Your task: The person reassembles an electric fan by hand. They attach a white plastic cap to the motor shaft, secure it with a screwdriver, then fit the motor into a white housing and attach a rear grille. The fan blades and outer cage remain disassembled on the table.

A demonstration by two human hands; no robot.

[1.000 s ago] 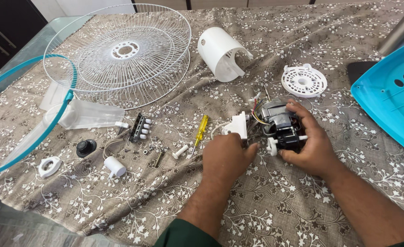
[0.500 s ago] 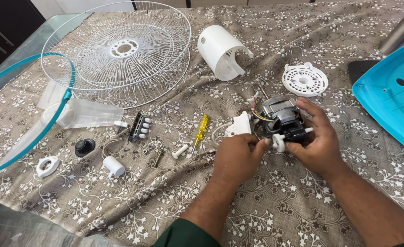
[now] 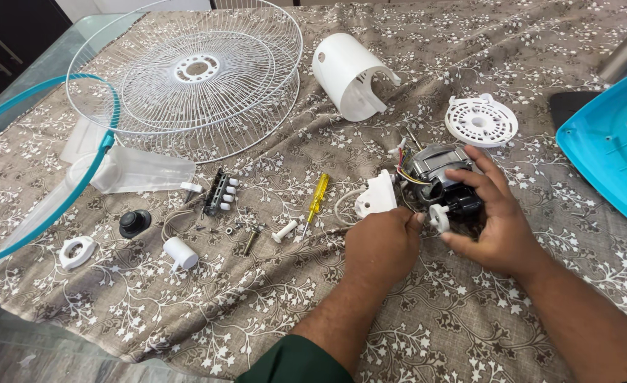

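Right hand (image 3: 496,228) cupping the fan motor (image 3: 441,181) from the right side, fingers curled over its black and silver body, grip clamped on it. Motor sitting low over the patterned cloth of the worktop (image 3: 469,312), right of centre, with coloured wires coming out of its left side toward a small white switch box (image 3: 376,194). Left hand (image 3: 383,245) lying just left of the motor, fingers folded together, thumb tip touching near the small white knob (image 3: 439,217) on the motor's front; impossible to tell whether anything is pinched inside that grip.

Lying just beyond the motor: a round white slotted disc (image 3: 481,120). Further back, resting on its side: a white cylindrical motor cover (image 3: 349,74). Filling the far left: two stacked white wire fan guards (image 3: 186,74), with a teal ring (image 3: 58,191) curving past a clear fan blade (image 3: 132,172). Scattered left of the hands: a yellow screwdriver (image 3: 317,196), a white pin (image 3: 284,231), a bank of push buttons (image 3: 221,191), a white capacitor (image 3: 180,254), a black knob (image 3: 135,222) and a white nut (image 3: 76,252). Showing at the right edge: a teal plastic base (image 3: 611,142).
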